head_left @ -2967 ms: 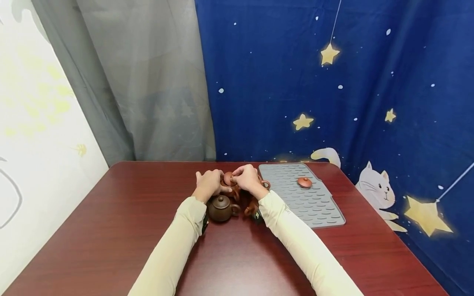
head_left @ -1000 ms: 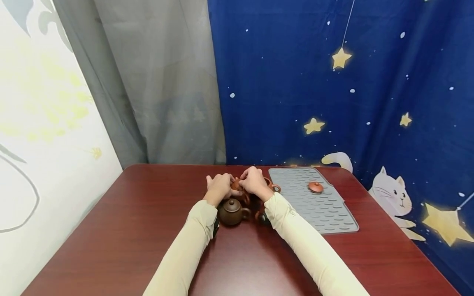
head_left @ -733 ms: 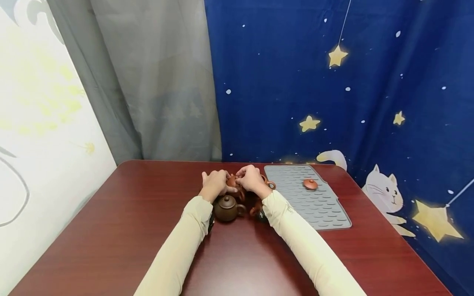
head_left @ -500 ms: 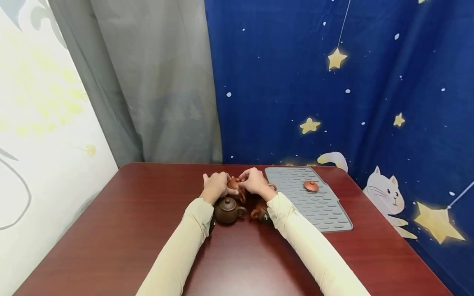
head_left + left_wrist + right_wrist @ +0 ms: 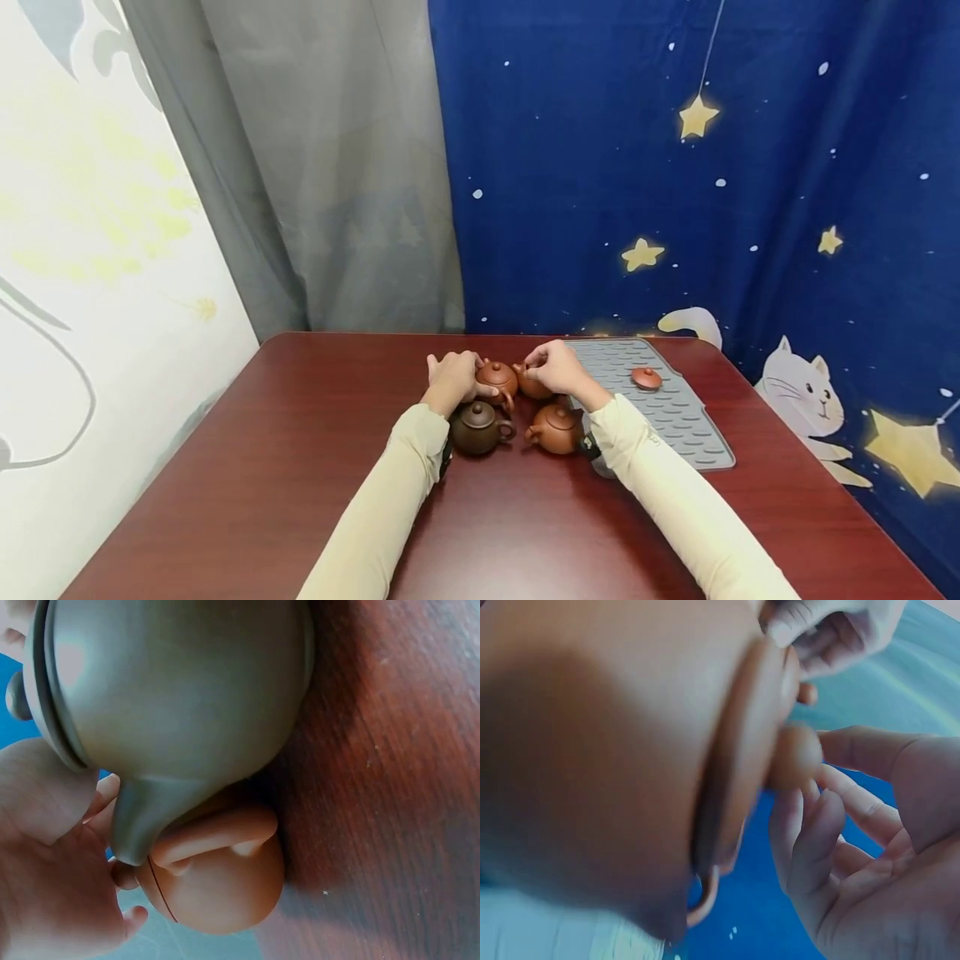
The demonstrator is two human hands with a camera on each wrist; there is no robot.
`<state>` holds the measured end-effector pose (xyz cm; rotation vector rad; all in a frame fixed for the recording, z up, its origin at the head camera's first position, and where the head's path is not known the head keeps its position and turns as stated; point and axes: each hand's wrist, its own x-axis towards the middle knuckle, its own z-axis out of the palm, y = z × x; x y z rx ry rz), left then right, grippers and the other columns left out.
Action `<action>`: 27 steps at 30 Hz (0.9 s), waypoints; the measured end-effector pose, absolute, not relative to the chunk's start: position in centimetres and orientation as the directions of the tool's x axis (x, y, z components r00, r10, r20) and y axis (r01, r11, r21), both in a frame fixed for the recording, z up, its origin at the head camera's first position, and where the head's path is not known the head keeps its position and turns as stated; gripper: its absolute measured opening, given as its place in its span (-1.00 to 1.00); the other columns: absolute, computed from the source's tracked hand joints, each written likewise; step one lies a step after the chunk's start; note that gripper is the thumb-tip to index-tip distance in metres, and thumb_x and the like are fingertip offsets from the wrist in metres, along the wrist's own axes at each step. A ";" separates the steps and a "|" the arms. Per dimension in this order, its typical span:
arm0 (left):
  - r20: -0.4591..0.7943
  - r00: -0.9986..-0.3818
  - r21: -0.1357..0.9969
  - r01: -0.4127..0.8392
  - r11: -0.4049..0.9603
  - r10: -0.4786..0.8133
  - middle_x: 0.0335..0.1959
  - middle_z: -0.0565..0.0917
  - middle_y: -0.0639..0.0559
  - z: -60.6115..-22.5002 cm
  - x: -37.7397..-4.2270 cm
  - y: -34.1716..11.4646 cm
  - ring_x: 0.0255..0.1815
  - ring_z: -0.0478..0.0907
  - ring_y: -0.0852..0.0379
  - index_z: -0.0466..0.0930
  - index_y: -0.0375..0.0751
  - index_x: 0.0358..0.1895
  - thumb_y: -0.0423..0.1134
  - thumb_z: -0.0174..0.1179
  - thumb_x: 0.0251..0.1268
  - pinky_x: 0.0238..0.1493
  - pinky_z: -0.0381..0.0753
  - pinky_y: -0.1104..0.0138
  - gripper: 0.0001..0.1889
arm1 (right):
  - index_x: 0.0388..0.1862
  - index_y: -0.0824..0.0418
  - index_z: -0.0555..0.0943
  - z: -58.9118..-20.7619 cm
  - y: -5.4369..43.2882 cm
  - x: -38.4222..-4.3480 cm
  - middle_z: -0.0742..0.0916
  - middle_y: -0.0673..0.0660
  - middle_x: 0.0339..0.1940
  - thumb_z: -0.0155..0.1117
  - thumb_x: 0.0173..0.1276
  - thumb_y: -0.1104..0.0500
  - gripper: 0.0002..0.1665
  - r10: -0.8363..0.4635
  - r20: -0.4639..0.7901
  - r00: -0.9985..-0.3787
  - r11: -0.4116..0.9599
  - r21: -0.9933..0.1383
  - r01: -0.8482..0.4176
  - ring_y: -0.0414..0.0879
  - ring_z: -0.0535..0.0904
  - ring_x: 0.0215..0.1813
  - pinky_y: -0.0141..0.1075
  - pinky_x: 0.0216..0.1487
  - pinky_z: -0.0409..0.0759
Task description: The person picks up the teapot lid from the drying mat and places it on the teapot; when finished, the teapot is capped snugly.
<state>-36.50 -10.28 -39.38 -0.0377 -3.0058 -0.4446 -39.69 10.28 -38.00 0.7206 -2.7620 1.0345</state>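
My left hand (image 5: 453,379) holds the side of a reddish-brown teapot (image 5: 497,379), thumb in front, fingers behind. That teapot's lid sits in its mouth. Over a second reddish-brown teapot (image 5: 534,387) at the back right is my right hand (image 5: 561,368), which partly hides it; its bent fingers show no object between them in the right wrist view. Nearer me stand a dark brown teapot (image 5: 476,432) and an orange-brown teapot (image 5: 558,430), both lidded. The orange-brown teapot (image 5: 592,765) fills much of the right wrist view.
A grey ridged drying mat (image 5: 682,425) lies on the right of the dark red table (image 5: 337,467). One loose reddish lid (image 5: 647,379) rests on it. Curtains (image 5: 562,167) hang behind the table.
The reddish lid, tilted in my right fingers earlier, now sits on the teapot beside my left hand. My right hand has let go and moved right. My left hand stays at its teapot.
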 end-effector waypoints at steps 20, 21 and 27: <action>0.080 -0.997 0.276 0.045 0.960 0.024 0.04 0.69 0.02 -39.7 -36.4 -10.1 0.10 0.55 -0.05 0.66 0.00 0.13 0.24 0.46 -0.03 0.23 0.10 -0.08 -0.35 | -0.14 0.29 0.74 -37.9 19.2 -39.8 0.76 0.21 -0.19 0.36 0.26 0.25 -0.79 -0.240 0.208 -0.948 0.710 -0.628 -0.318 0.09 0.66 -0.13 -0.11 -0.14 0.59; 0.077 -0.997 0.270 0.045 0.962 0.025 0.04 0.69 0.03 -39.7 -36.4 -10.1 0.09 0.55 -0.05 0.66 0.01 0.13 0.25 0.46 -0.02 0.23 0.11 -0.07 -0.36 | -0.13 0.30 0.74 -38.0 19.6 -39.9 0.76 0.22 -0.18 0.36 0.27 0.24 -0.78 -0.231 0.208 -0.950 0.720 -0.621 -0.311 0.10 0.66 -0.11 -0.09 -0.13 0.59; 0.060 -0.997 0.241 0.054 0.969 0.040 0.00 0.69 0.03 -39.4 -36.6 -10.3 0.04 0.56 -0.04 0.64 0.02 0.12 0.26 0.44 0.01 0.17 0.11 -0.04 -0.37 | -0.10 0.34 0.72 -38.2 21.2 -40.4 0.76 0.26 -0.14 0.34 0.29 0.23 -0.75 -0.164 0.203 -0.965 0.761 -0.597 -0.255 0.14 0.66 -0.08 -0.05 -0.11 0.60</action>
